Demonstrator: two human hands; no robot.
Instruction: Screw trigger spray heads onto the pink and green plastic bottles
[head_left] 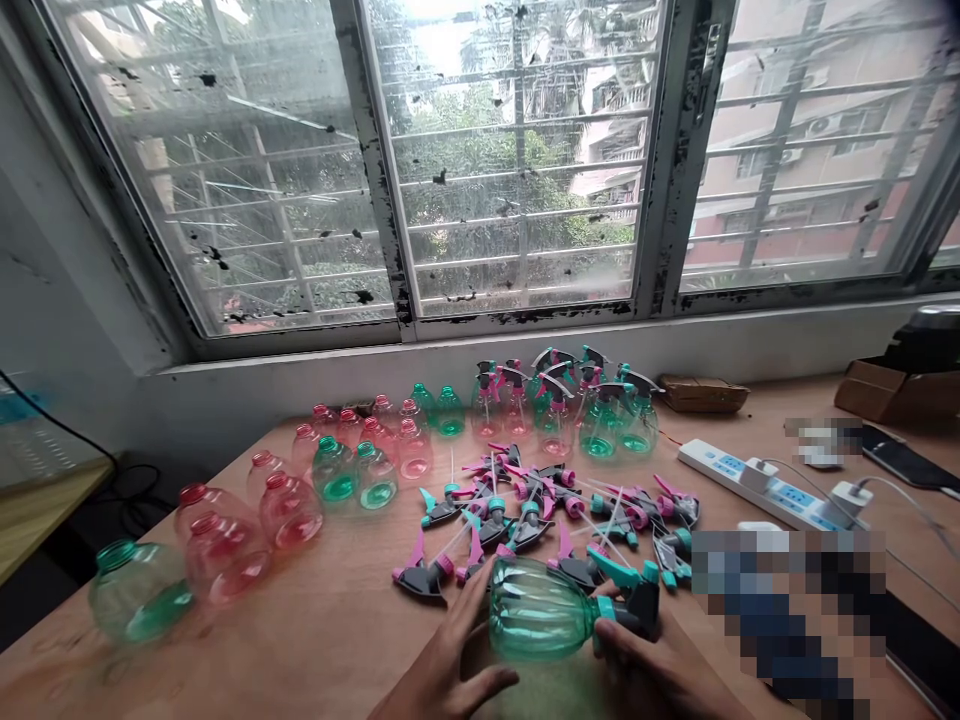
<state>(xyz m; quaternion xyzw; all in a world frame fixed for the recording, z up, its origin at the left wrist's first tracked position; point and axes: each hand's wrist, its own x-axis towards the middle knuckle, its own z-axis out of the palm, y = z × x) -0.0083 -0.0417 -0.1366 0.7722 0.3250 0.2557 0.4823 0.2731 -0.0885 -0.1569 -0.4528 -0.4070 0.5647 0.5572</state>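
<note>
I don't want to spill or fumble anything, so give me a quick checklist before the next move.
1. Right hand grip at the neck of the green bottle: ok.
2. Left hand grip: not ok; its fingers are by the base, but the thumb stands apart from the bottle.
3. Sprayer on the bottle's neck: ok.
4. Sprayer screwed tight: cannot tell.
5. Bottle upright: not ok, it is on its side.
6. Loose sprayers sorted by color: not ok, pink and teal lie mixed.

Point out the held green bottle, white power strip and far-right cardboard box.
Held green bottle [541,612], head view: on its body.
White power strip [792,496], head view: on its top face.
Cardboard box [892,394], head view: on its side.
</note>
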